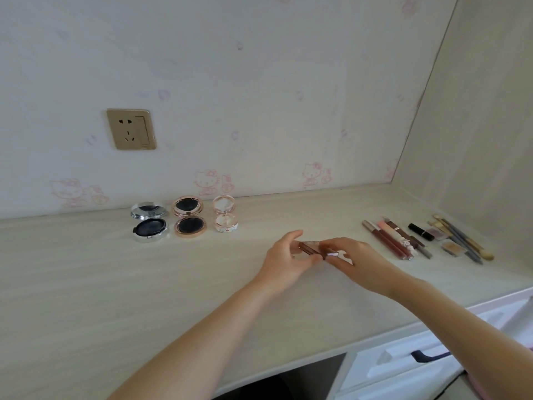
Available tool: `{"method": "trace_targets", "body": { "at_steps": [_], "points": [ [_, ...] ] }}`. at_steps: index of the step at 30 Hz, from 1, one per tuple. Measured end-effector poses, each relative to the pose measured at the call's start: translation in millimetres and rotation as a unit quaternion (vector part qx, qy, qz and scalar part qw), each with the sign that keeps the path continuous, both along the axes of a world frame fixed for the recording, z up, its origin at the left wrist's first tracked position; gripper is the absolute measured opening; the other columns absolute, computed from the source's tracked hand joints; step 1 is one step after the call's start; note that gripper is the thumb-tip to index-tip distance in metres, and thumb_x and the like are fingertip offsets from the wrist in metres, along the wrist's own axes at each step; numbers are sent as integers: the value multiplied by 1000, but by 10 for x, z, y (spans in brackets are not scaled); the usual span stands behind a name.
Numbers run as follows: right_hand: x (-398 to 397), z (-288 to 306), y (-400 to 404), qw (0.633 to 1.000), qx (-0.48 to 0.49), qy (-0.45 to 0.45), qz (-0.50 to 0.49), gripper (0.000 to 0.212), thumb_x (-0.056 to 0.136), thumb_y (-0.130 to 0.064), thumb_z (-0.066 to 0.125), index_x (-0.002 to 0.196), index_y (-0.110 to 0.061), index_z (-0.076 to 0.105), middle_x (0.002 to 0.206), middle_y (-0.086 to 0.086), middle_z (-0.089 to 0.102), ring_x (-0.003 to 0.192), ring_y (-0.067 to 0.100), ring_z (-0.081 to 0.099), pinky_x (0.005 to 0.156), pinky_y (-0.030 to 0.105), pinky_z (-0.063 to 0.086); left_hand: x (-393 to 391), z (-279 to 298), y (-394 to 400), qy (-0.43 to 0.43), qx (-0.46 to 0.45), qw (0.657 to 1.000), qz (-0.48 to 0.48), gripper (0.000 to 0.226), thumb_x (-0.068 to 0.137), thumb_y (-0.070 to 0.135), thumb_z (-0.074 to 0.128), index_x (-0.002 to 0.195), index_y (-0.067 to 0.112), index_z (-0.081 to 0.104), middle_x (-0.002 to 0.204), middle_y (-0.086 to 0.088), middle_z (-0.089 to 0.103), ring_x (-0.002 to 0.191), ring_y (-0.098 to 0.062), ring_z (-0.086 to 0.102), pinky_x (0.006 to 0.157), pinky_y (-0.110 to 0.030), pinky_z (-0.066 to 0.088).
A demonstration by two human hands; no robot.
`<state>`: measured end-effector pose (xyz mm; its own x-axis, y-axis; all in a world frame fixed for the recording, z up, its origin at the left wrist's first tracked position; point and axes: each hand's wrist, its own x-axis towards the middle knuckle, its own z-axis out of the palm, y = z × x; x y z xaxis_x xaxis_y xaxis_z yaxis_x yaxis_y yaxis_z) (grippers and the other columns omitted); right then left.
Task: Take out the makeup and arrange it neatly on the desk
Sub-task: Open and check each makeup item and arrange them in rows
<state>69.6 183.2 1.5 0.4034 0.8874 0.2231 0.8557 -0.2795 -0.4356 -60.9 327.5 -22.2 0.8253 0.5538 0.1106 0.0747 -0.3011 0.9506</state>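
Both hands meet over the middle of the pale wooden desk point(144, 284). My left hand point(285, 261) and my right hand point(354, 261) together grip a small brown makeup case point(313, 247) with a clear edge, held just above the desk. Three open round compacts stand in a row at the back: a silver compact point(148, 223), a rose-gold compact point(189, 219) and a clear pink compact point(225, 216). To the right lie several lip gloss tubes and pencils point(395, 239), a black lipstick point(420, 231), small eyeshadow pans point(452, 246) and brushes point(464, 241).
A gold wall socket point(131, 129) sits on the patterned wall behind the desk. A side wall closes the desk at the right. Below the front edge at the right is a white drawer with a dark handle point(427, 355).
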Motion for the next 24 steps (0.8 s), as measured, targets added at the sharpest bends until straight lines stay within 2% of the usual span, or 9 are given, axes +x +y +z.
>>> {"method": "trace_targets", "body": {
  "at_steps": [2, 4, 6, 7, 9, 11, 17, 19, 24],
  "points": [
    [-102, 56, 79, 1000, 11, 27, 6, 26, 94, -27, 57, 120, -27, 62, 111, -15, 64, 105, 4, 59, 91, 22, 47, -118, 64, 69, -19, -61, 998, 4, 69, 73, 35, 80, 133, 27, 47, 115, 11, 62, 97, 7, 63, 80, -15, 46],
    [-219, 106, 172, 998, 20, 56, 9, 27, 94, -30, 56, 120, -25, 61, 114, -13, 64, 108, 3, 58, 94, 28, 49, -241, 107, 135, -42, -114, 992, 14, 63, 71, 34, 82, 126, 23, 52, 110, 11, 65, 94, 9, 63, 81, -18, 49],
    [-346, 138, 273, 997, 21, 76, 11, 29, 93, -34, 56, 121, -26, 61, 117, -13, 62, 111, 1, 56, 95, 28, 49, -366, 115, 194, -80, -196, 977, 18, 54, 71, 25, 82, 120, 12, 60, 108, 0, 69, 103, -13, 67, 91, -35, 53],
    [-412, 149, 325, 996, 21, 81, 16, 30, 93, -35, 57, 121, -27, 60, 119, -13, 61, 111, 0, 55, 96, 27, 48, -434, 118, 218, -98, -228, 968, 14, 45, 74, 19, 80, 115, 11, 63, 108, -4, 70, 103, -21, 67, 93, -38, 53],
    [-550, 165, 433, 995, 30, 93, 31, 34, 93, -33, 57, 126, -26, 57, 123, -13, 59, 112, 0, 55, 97, 27, 48, -563, 121, 269, -118, -282, 952, 9, 32, 79, 12, 76, 109, 8, 66, 109, -10, 71, 100, -29, 69, 92, -38, 53],
    [-688, 182, 539, 992, 41, 106, 51, 37, 93, -29, 57, 130, -24, 54, 125, -14, 58, 114, 1, 55, 97, 29, 49, -698, 143, 328, -122, -324, 938, 8, 32, 82, 9, 72, 113, 5, 63, 108, -14, 71, 98, -33, 69, 92, -39, 53],
    [-1047, 213, 837, 982, 60, 142, 106, 33, 93, -25, 59, 125, -31, 55, 122, -16, 59, 112, 0, 57, 94, 32, 52, -1123, 246, 498, -128, -360, 924, 12, 35, 87, 21, 66, 119, 9, 62, 114, -14, 68, 97, -38, 68, 88, -42, 55],
    [-1162, 214, 924, 980, 63, 151, 118, 36, 91, -25, 60, 126, -32, 54, 121, -17, 60, 110, -2, 57, 93, 31, 52, -1254, 258, 553, -125, -369, 921, 16, 30, 91, 24, 61, 119, 12, 62, 112, -13, 69, 97, -39, 68, 84, -42, 56],
    [-1404, 185, 1107, 977, 66, 144, 145, 41, 87, -30, 65, 125, -38, 53, 118, -21, 60, 107, -7, 57, 91, 25, 52, -1578, 229, 700, -129, -390, 912, 18, 29, 87, 21, 66, 115, 14, 66, 102, -11, 71, 97, -39, 68, 76, -42, 57]
  ]
}}
